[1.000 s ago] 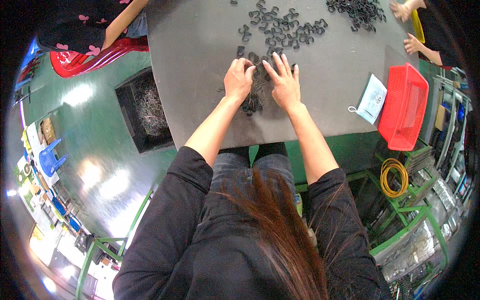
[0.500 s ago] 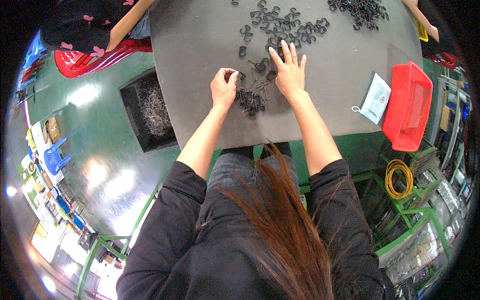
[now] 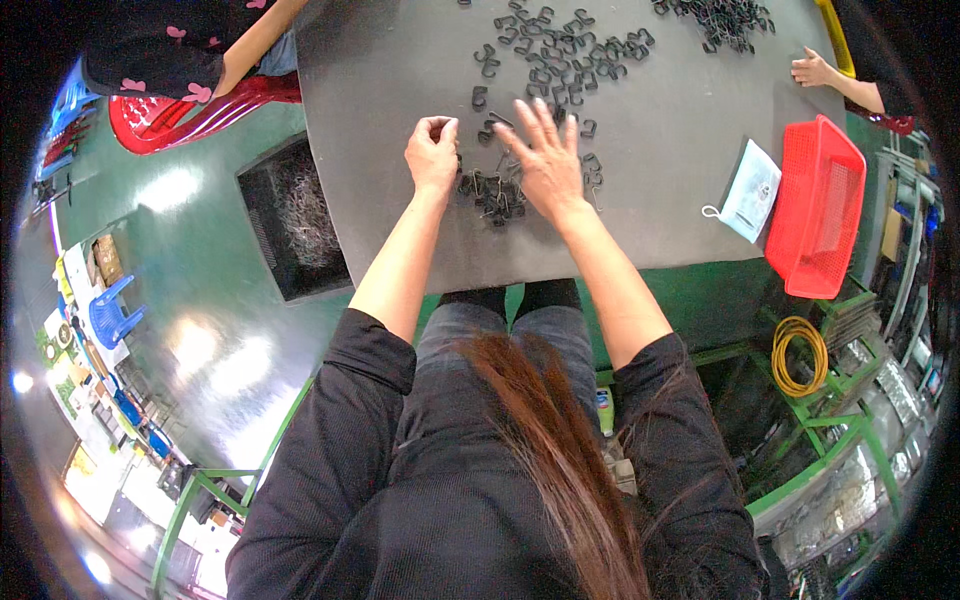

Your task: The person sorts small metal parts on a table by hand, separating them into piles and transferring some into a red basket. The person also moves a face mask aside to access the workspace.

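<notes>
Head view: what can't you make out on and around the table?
Head view: what, if anything, the left hand holds; its own curl hides it.
Head view: how far the black clips reach under the right hand; it covers that spot.
Head view: far end of the upper-right clip pile; top edge crops it.
Head view: individual thin pieces in the black crate; too small.

The grey tabletop carries scattered black clips, with a small pile nearer the front and a dark heap far right. A blue mask lies beside a red basket.
</notes>
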The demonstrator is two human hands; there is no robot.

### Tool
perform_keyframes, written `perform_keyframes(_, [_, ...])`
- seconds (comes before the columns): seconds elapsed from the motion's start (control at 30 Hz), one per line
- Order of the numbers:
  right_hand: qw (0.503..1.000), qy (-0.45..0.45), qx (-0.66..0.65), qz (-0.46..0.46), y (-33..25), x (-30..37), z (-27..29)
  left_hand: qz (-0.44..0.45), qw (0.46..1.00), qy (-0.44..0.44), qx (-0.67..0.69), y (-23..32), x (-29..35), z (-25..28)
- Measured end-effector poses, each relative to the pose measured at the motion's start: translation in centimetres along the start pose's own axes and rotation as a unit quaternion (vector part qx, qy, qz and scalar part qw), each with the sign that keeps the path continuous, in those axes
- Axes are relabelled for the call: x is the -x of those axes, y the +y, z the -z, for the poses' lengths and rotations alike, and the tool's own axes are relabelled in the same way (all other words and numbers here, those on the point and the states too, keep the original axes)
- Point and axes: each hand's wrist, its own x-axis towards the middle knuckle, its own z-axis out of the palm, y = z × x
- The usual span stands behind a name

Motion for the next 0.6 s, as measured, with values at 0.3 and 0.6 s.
perform_keyframes(0.3, [0.998, 0.032, -0.011, 0.046, 0.1, -5.1, -1.0, -0.276, 0.932, 0.037, -0.232, -1.9, 0.7, 0.0])
perform_keyframes(0.6, [0.996, 0.044, -0.035, 0.076, 3.2, -3.9, -0.3, -0.395, 0.795, -0.064, -0.456, -0.2, 4.4, -3.9])
